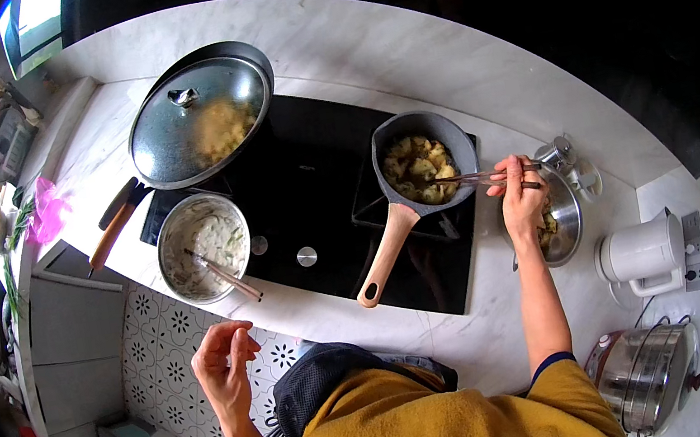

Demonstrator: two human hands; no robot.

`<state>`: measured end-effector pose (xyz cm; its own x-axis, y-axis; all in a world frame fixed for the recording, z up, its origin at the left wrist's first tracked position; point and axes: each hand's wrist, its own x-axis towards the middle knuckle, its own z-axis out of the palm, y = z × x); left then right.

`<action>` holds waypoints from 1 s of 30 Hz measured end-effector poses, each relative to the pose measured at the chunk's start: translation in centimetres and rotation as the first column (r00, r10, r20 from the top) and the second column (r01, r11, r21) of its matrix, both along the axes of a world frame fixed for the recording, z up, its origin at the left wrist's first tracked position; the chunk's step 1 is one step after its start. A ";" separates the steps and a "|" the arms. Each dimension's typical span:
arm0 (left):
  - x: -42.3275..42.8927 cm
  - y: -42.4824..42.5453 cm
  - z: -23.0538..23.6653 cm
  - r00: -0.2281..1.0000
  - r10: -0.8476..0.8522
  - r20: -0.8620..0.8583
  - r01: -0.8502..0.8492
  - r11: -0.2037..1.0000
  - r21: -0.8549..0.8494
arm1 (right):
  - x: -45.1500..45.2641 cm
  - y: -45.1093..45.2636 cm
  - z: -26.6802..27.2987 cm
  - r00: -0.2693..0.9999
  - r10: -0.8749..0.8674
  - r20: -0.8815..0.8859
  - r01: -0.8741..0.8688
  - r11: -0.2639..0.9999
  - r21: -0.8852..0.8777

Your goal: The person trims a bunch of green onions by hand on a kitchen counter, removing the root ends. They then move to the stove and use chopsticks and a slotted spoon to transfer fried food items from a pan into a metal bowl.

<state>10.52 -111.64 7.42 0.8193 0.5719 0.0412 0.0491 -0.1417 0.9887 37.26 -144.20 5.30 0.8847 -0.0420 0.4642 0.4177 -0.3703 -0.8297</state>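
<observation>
My right hand (520, 198) grips a pair of chopsticks (471, 179), whose tips reach into a grey saucepan (398, 199) with a wooden handle (389, 250). Battered pieces (421, 166) sit in oil inside that pan. Partly hidden behind my right hand and wrist is a steel bowl (571, 218) with browned pieces in it. Nothing is in my left hand (225, 362); its fingers curl loosely, just in front of the counter edge. Nearest to it, a metal bowl (176, 284) of white batter (214, 229) stands at the stove's front left, with chopsticks (230, 278) resting in it.
A lidded wok (171, 130) covers the back left of the black glass stove (309, 177), its handle (112, 232) jutting over the counter. To the right are small jars (559, 151), a white electric kettle (643, 251) and a steel steamer pot (643, 378). A pink plastic bag (49, 211) lies left.
</observation>
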 end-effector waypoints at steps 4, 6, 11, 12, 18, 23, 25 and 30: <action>-0.3 0.1 -0.1 1.000 -0.002 0.000 0.002 1.000 -0.006 | 0.8 0.3 -0.8 0.996 0.078 0.046 -0.076 0.997 -0.031; -0.4 0.1 -0.2 1.000 0.003 0.006 -0.003 1.000 -0.010 | 0.7 0.4 -0.5 0.996 0.084 0.024 -0.083 0.996 -0.007; -0.6 0.1 -0.2 1.000 0.008 0.007 -0.008 1.000 -0.011 | 0.6 0.5 0.2 0.996 0.075 0.056 -0.077 0.996 0.040; -0.5 0.0 -0.1 1.000 0.004 0.011 -0.004 1.000 -0.011 | 0.6 0.6 0.2 0.995 0.078 0.055 -0.081 0.995 0.051; -0.2 -0.1 0.1 1.000 -0.011 0.004 0.011 1.000 0.001 | 1.9 1.3 -1.3 0.987 0.149 0.056 -0.156 0.977 0.144; -0.5 0.2 -0.1 1.000 0.015 -0.011 -0.015 1.000 -0.006 | 0.3 0.0 0.7 0.997 0.077 -0.017 -0.076 0.996 0.043; -0.5 0.2 -0.1 1.000 0.013 -0.010 -0.013 1.000 -0.019 | 0.0 0.4 1.2 0.991 0.132 0.005 -0.132 0.991 -0.034; 0.3 -0.2 -0.1 0.999 -0.023 0.023 0.024 0.998 -0.053 | 1.0 1.7 0.6 0.976 0.217 -0.001 -0.217 0.973 -0.074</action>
